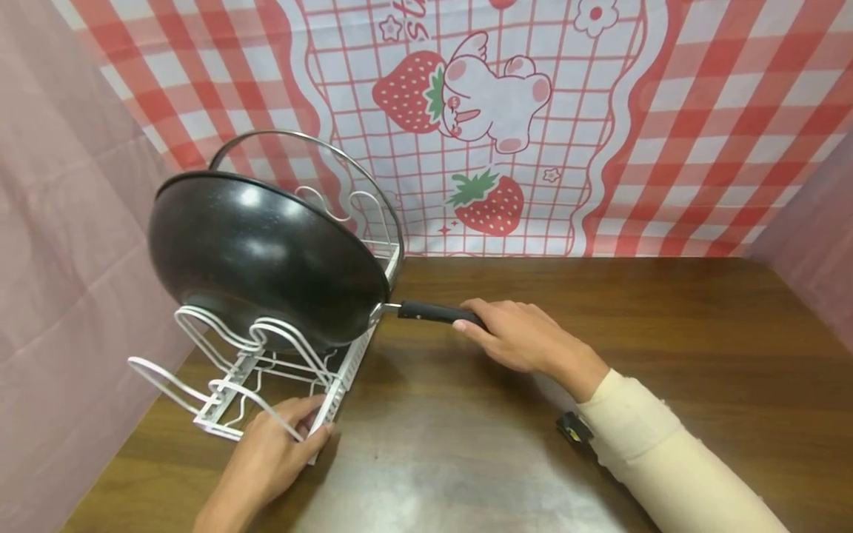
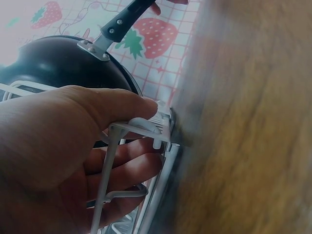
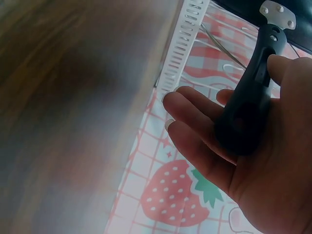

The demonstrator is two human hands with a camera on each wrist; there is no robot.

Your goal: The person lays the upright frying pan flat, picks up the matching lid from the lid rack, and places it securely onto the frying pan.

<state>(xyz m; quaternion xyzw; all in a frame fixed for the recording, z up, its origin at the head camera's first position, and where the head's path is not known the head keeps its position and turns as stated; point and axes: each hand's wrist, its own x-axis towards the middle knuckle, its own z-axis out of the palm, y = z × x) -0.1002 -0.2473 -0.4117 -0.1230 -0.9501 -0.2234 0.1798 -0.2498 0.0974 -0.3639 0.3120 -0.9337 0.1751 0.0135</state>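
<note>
A black wok (image 1: 260,252) leans on its side in a white wire pan rack (image 1: 352,368), its rounded underside facing me. Behind it stands a clear lid with a metal rim (image 1: 343,155). My right hand (image 1: 523,337) holds the end of the wok's black handle (image 1: 436,312). In the right wrist view, the thumb lies on the handle (image 3: 253,92) and the other fingers bend loosely beneath it. My left hand (image 1: 269,451) grips the rack's near right corner, thumb on top and fingers curled under the frame (image 2: 141,129).
The rack stands at the left of a brown wooden table (image 1: 453,437), near a pink side curtain (image 1: 67,222). A red-checked cloth with strawberries (image 1: 489,203) hangs behind. A small black object (image 1: 574,428) sits beside my right cuff.
</note>
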